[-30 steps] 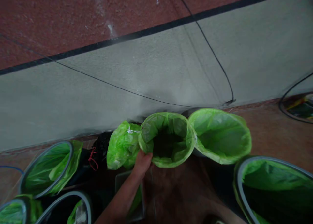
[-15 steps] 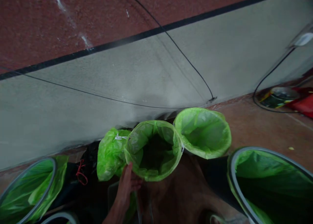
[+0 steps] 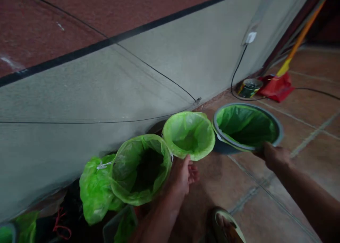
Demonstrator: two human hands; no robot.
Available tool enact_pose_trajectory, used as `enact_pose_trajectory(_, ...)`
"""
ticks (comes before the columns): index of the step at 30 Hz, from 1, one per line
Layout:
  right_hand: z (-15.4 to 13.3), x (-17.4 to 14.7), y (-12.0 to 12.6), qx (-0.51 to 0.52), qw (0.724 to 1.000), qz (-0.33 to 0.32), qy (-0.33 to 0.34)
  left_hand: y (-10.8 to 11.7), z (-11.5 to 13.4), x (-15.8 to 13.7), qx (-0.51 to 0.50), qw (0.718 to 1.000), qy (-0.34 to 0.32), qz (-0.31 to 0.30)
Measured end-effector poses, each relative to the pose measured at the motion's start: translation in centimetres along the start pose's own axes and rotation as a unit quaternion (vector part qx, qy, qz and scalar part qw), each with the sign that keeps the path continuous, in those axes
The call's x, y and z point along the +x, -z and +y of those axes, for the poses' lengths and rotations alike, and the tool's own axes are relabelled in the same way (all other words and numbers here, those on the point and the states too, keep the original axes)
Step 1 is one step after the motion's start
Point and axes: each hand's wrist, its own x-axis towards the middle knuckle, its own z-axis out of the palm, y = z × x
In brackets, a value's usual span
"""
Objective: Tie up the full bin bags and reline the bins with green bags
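Three bins lined with green bags stand in a row along the grey wall. My left hand (image 3: 183, 174) hovers with loose fingers between the left bin (image 3: 159, 149) and the middle bin (image 3: 170, 140), its fingertips just under the middle bin's rim, holding nothing. Out to the right, my right hand (image 3: 273, 155) grips the near rim of a grey bin (image 3: 278, 131) with a green liner. A tied, filled green bag (image 3: 91, 191) leans against the left bin.
A red dustpan (image 3: 276, 88) with a yellow-handled broom (image 3: 300, 41) and a tin can (image 3: 248, 88) sit by the wall at the far right. A black cable runs to a wall socket (image 3: 251, 37). My sandalled foot (image 3: 225, 225) is on the tiled floor below.
The view has swung right. My left hand let go of the left bin's liner and moved right toward the middle bin. My right hand came into view holding the grey bin's rim.
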Motion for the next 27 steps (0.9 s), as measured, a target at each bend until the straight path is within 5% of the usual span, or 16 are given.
enact_pose_trajectory(6,-2.0,2.6,-6.8,0.047,0.996,-0.076,-0.011,-3.1,1.1,2.6,-0.085,0.992,-0.036,0.087)
enact_pose_trajectory(27,-1.8,2.6,-10.8,-0.030,0.993,-0.111,0.006,-1.4,-0.2,3.2,-0.123,0.976,-0.131,0.125)
